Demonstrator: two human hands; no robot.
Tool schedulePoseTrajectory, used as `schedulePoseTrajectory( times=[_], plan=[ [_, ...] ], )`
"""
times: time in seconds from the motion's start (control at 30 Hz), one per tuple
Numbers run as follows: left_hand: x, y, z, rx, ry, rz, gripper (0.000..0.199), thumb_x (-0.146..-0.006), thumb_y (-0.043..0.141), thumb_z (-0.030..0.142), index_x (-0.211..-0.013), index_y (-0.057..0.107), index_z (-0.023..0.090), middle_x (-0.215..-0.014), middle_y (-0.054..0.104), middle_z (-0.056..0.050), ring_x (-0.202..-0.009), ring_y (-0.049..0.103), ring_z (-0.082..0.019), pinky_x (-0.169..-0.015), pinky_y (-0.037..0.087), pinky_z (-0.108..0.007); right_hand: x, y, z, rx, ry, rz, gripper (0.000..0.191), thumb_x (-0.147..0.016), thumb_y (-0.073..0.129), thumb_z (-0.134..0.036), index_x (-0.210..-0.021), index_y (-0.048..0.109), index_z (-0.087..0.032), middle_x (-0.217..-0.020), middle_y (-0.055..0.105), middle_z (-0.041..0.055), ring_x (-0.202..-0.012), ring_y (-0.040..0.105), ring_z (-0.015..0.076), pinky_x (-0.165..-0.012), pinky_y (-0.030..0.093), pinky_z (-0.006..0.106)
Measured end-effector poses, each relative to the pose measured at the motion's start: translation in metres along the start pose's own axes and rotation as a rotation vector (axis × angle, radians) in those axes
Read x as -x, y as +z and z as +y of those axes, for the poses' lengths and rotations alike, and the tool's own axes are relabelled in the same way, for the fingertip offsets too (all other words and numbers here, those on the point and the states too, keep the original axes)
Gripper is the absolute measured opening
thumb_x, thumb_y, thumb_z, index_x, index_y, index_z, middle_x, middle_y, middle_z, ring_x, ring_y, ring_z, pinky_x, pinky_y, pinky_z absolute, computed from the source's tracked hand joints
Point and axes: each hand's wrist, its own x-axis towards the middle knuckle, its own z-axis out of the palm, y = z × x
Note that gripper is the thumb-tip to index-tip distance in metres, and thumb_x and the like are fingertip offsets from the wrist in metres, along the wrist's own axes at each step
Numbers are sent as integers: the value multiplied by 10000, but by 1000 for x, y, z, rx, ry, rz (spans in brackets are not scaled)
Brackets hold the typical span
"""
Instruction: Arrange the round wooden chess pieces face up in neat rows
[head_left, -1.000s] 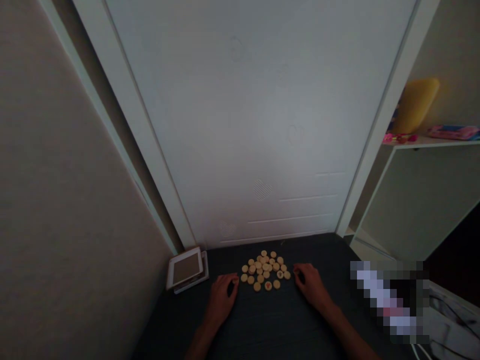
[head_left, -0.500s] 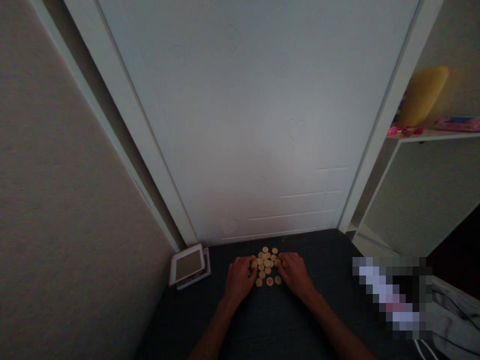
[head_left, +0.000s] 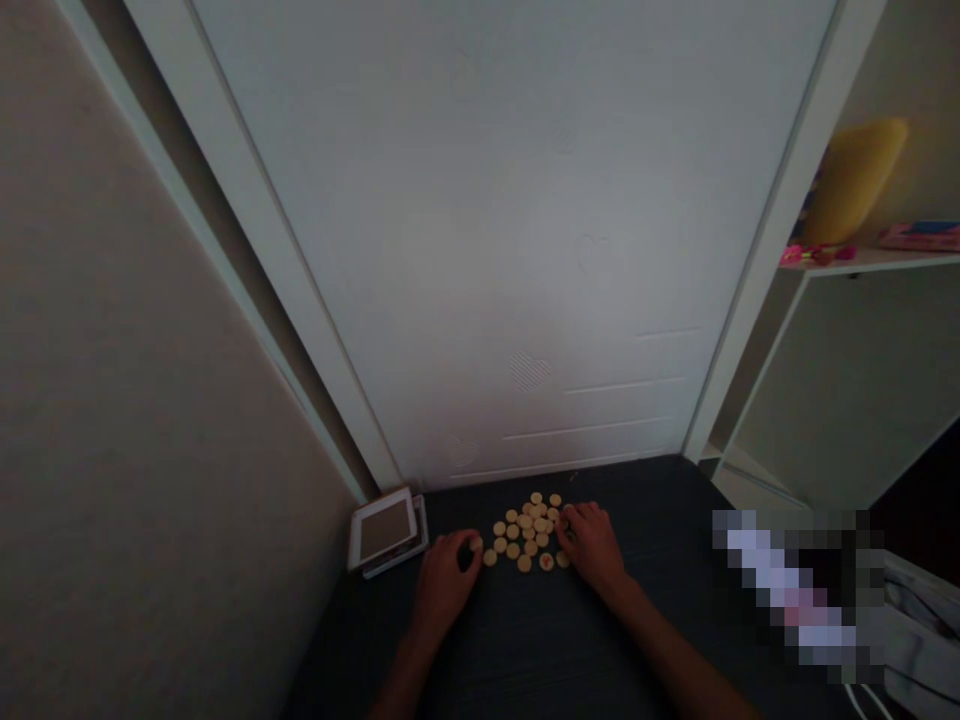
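Obscuring some discs (head_left: 562, 560): right hand (head_left: 595, 545).

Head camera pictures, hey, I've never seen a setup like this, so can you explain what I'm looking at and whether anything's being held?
There is no machine here: a person works with two bare hands. All the pictures come from one camera worn on the head, looking forward and down.

On the dark tabletop lie many small, pale round pieces, some overlapping; one shows a red mark. Flat framed items sit at the left, and a white panel stands behind.

The left hand has its fingertips at a piece on the group's left side. The right hand reaches the right side, partly covering pieces. I can't tell whether either grips one.
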Motion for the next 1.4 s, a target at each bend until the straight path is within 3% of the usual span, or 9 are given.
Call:
schedulePoseTrajectory(
  times=[0.13, 0.33, 0.53, 0.73, 0.97, 1.23, 1.4],
  plan=[
    [15, -1, -10, 18, -25, -5, 190, -893, 595, 287, -1041, 707, 247, -1014, 752, -42, -959, 698, -254, -856, 535, -394, 3, -1, -3, 0, 7, 2, 53, -908, 623, -252, -924, 667, -228, -892, 682, 63, -919, 572, 253, -804, 386, 340],
    [21, 1, -3, 28, 12, -3, 240, -901, 584, 288, -1108, 701, 256, -1116, 748, -63, -1062, 677, -279, -916, 532, -447, 3, -4, -5, -24, 20, 12, 61, -889, 629, -223, -919, 681, -233, -900, 708, 52, -913, 602, 247, -810, 399, 334],
    [30, 3, -11, 50, 46, -18, 261, -910, 563, 269, -1145, 677, 256, -1244, 700, -70, -1162, 633, -290, -1003, 493, -511, 16, -34, 33, -73, 50, 46, 133, -888, 616, -264, -991, 695, -231, -974, 728, 67, -969, 635, 265, -850, 446, 355],
    [29, 5, -21, 59, 34, -31, 262, -911, 566, 280, -1151, 670, 259, -1225, 697, -66, -1151, 635, -279, -998, 502, -481, 29, -52, 63, -134, 85, 70, 182, -883, 602, -271, -1030, 692, -213, -991, 735, 89, -969, 653, 289, -875, 486, 412],
    [17, 8, -16, 0, 58, -66, 244, -929, 558, 298, -1134, 683, 254, -1137, 735, -57, -1076, 658, -282, -914, 515, -442, 28, -42, 45, -236, 72, 59, 205, -890, 621, -287, -1077, 690, -239, -1039, 729, 71, -1000, 656, 271, -897, 521, 417],
    [-12, 5, -4, 31, 24, -39, 255, -932, 560, 346, -1128, 686, 243, -1154, 729, -61, -1106, 644, -280, -976, 483, -440, 30, -36, 40, -330, 110, 107, 216, -914, 608, -320, -1100, 685, -242, -1044, 725, 68, -982, 677, 252, -897, 551, 409],
    [-20, 9, 3, 43, 22, -59, 254, -934, 558, 360, -1126, 684, 251, -1091, 743, -52, -1027, 679, -257, -929, 511, -410, 35, -35, 38, -381, 118, 127, 222, -950, 567, -346, -1112, 672, -235, -1028, 722, 67, -907, 701, 224, -815, 582, 346]
  ],
)
